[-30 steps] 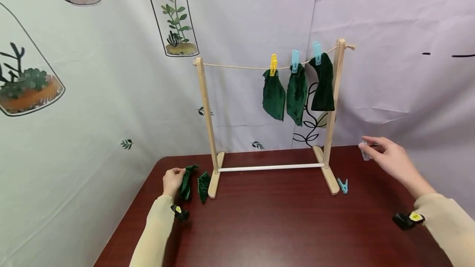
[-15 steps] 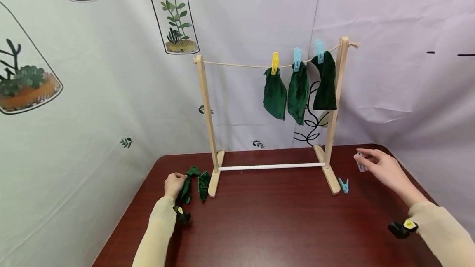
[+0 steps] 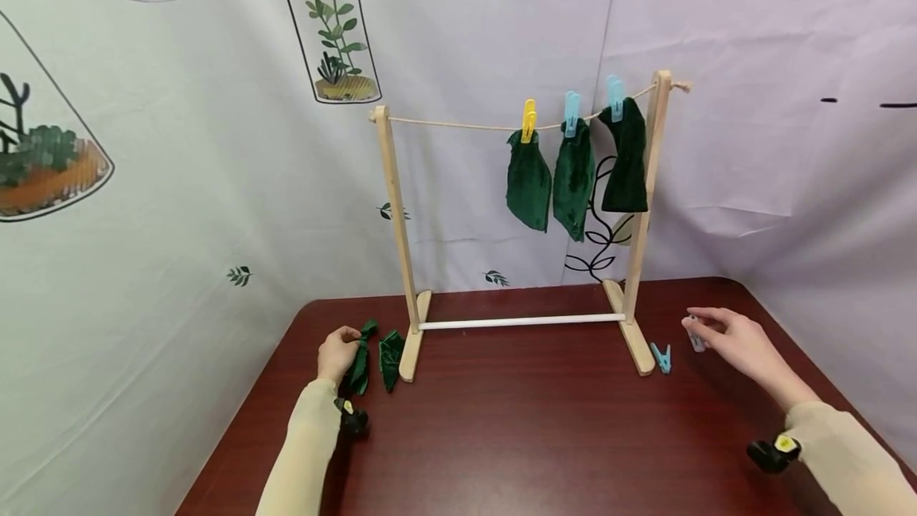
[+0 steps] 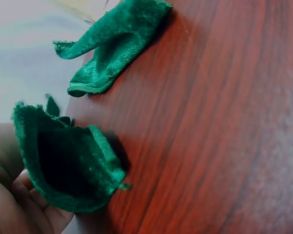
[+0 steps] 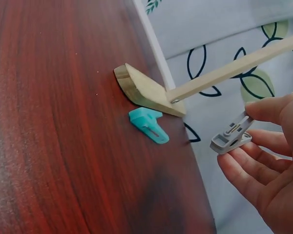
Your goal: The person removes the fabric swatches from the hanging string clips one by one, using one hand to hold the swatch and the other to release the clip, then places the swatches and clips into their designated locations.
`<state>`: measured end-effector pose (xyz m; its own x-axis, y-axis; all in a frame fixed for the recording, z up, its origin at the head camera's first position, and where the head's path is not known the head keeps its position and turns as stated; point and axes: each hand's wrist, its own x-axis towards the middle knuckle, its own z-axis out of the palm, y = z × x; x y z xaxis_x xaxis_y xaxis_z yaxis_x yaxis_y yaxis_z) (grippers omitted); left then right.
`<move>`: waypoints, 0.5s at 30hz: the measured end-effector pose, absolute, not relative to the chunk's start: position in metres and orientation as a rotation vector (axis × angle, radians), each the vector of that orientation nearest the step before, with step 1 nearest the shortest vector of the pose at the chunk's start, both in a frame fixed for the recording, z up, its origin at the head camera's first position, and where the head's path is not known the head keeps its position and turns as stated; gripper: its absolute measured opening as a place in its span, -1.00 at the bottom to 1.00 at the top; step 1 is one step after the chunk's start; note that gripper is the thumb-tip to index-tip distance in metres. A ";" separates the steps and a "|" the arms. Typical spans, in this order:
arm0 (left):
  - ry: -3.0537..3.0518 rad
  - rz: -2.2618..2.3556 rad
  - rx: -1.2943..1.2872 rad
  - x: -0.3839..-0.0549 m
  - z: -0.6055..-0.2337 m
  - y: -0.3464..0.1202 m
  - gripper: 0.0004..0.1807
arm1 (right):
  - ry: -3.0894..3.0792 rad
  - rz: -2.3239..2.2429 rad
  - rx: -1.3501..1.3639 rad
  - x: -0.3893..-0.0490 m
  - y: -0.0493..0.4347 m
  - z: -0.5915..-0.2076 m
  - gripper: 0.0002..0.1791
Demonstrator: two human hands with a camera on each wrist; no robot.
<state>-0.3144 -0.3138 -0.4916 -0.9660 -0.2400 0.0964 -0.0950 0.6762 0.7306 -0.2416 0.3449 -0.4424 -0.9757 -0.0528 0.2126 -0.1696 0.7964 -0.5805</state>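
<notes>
At the table's left side my left hand (image 3: 337, 355) pinches a dark green velvet cloth (image 4: 71, 163), whose fuzzy upper edge gapes in the left wrist view. Another green velvet cloth (image 3: 390, 359) lies just right of it, by the rack's left foot. My right hand (image 3: 741, 347) holds a grey clothespin (image 5: 232, 136) between thumb and fingers, over the table's right side. A light blue clothespin (image 3: 661, 358) lies on the table between that hand and the rack's right foot.
A wooden drying rack (image 3: 394, 213) with a rope line stands at the back. Three green cloths hang toward its right end, from a yellow clothespin (image 3: 528, 120) and two light blue ones. A printed curtain (image 3: 466, 181) is behind the dark red table (image 3: 530, 436).
My right hand has lowered toward the table with the grey clothespin. My left hand has shifted slightly, and the cloth in it has lifted, then dropped a little.
</notes>
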 end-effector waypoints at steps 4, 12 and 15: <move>-2.731 -1.187 0.279 -0.314 -0.489 -0.314 -0.71 | -2.814 0.938 0.176 -0.241 0.347 -0.450 -0.37; -2.747 -1.332 0.243 -0.314 -0.492 -0.316 -0.65 | -2.912 0.915 0.109 -0.241 0.352 -0.469 -0.35; -2.743 -1.385 0.245 -0.315 -0.493 -0.319 -0.63 | -2.935 0.928 0.084 -0.242 0.352 -0.475 -0.34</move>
<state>-0.3147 -0.3186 -0.4926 -0.9857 -0.1676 -0.0190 -0.1148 0.5840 0.8036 -0.2417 0.3517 -0.4746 -0.9966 -0.0336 0.0755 -0.0708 0.8170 -0.5722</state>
